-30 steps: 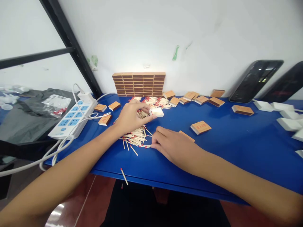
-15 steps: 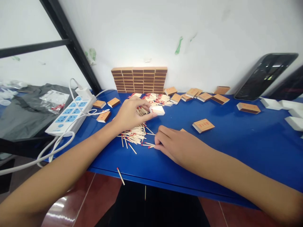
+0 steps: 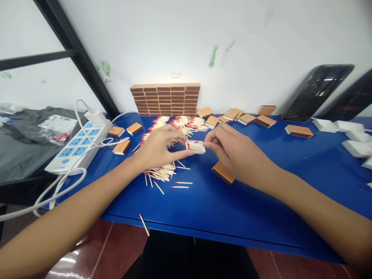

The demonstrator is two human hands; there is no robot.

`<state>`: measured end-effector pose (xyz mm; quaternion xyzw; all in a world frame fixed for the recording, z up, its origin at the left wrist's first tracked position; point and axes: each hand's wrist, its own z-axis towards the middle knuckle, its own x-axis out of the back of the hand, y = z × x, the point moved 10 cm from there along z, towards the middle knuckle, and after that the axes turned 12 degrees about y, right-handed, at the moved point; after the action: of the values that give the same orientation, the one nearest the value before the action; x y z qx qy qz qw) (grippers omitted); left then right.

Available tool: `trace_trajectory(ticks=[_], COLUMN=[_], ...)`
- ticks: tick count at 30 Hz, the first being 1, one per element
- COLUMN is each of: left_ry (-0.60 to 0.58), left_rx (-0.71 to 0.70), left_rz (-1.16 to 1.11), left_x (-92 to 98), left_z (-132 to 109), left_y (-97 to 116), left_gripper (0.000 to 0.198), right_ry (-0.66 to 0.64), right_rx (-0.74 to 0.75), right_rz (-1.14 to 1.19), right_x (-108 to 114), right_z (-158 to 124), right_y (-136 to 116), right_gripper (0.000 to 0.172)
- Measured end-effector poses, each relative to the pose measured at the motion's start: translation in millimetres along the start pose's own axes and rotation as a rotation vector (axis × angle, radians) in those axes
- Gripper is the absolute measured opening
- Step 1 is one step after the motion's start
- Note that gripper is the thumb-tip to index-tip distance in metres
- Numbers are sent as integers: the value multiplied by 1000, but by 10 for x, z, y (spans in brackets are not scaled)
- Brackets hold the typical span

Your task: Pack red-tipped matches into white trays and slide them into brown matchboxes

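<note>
Between thumb and fingers, my left hand (image 3: 159, 149) grips a small white matchbox tray (image 3: 198, 151) with matches lying in it. My right hand (image 3: 236, 149) is pinched at the tray's right end, where red match heads show over the tray; its fingertips partly hide the matches they hold. Under and around my left hand spreads a pile of loose red-tipped matches (image 3: 162, 172). Two single matches (image 3: 183, 182) lie in front of the tray. Below my right hand rests an orange matchbox sleeve (image 3: 223, 173), partly covered by the hand.
A stacked block of matchboxes (image 3: 165, 99) stands against the wall. More matchboxes (image 3: 247, 118) lie along the back. White trays (image 3: 356, 148) sit at the right, near a leaning phone (image 3: 318, 93). At the left are a power strip (image 3: 80, 145) and cables. One match (image 3: 144, 224) lies at the front edge.
My right hand has moved from the loose matches on the table up to the tray's right end, taking matches with it. My left hand still holds the tray. The view has shifted slightly.
</note>
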<state>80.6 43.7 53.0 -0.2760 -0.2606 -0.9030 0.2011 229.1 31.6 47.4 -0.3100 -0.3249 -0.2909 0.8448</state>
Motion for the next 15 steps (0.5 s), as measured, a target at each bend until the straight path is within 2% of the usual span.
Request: trace_trajectory(ticks=[4, 12, 15], left_ry=[-15, -5, -2], left_rx=[-26, -21, -32], left_rz=[-57, -92, -55], left_x=[-13, -12, -16], left_z=[-5, -12, -9], left_y=[83, 129, 118], left_gripper=[27, 27, 26], right_ry=[-16, 48, 54], right_rx=[-35, 58, 91], right_rz=[27, -3, -59], right_x=[-44, -102, 37], right_z=[-4, -37, 40], right_y=[75, -14, -57], right_gripper=[15, 11, 12])
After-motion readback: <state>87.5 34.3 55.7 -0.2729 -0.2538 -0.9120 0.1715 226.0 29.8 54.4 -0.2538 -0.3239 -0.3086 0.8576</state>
